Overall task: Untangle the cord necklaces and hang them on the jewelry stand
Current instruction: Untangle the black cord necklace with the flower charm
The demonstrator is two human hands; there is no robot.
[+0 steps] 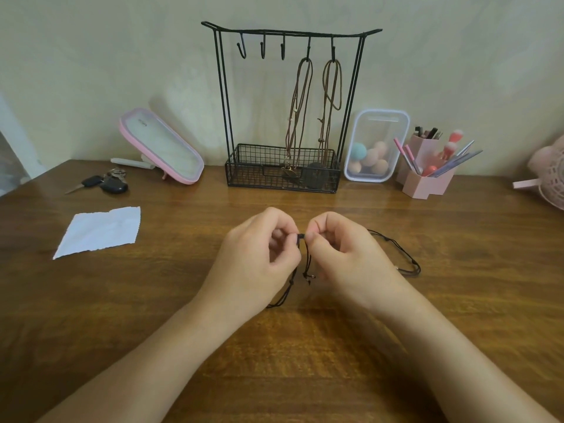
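I'm pinching a knot in the black cord necklace between my left hand and right hand, thumbs and forefingers pressed together on a short stretch of cord at table centre. Loose ends are dangling below the pinch, another length is trailing out toward 3 o'clock and looping on the wooden table, and a strand is running under my left wrist toward 7 o'clock.

At 12 o'clock the black wire jewelry stand is already carrying two brown cord necklaces: one on the fourth hook, one on the fifth, pendants hanging down into the basket. Three hooks on the left are sitting bare.

So I'm judging roughly two done, the black cord left. Can't tell if it's one necklace or two tangled. Untangling isn't finished, hanging not yet started.
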